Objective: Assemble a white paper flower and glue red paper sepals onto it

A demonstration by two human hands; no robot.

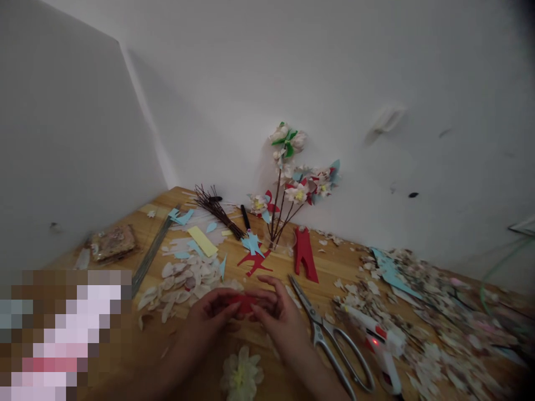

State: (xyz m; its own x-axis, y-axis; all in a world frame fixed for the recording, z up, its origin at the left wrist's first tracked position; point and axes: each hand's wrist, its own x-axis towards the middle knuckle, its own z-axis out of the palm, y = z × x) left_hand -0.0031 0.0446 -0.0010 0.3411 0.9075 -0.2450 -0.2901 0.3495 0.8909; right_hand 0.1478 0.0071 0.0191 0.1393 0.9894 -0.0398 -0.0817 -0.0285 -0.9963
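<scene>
Between my two hands, over the near middle of the table, is a small piece of red paper (243, 304). My left hand (217, 309) pinches its left side between thumb and fingers. On the other side my right hand (273, 309) grips it too, thumb in front and some fingers raised. Just below the hands lies a pale flower with a yellow centre (241, 374). To the right of my right hand rest large metal scissors (320, 323), blades pointing away. A white glue gun (382, 345) with a lit red light lies beyond them.
Made flowers on brown stems (298, 192) stand at the back by the wall. Loose petals (188, 278) are heaped left, with more scattered on the right. Red paper (304, 253), a yellow strip (203, 240), a bundle of brown stems (219, 211) and wires (156, 245) lie about the wooden table.
</scene>
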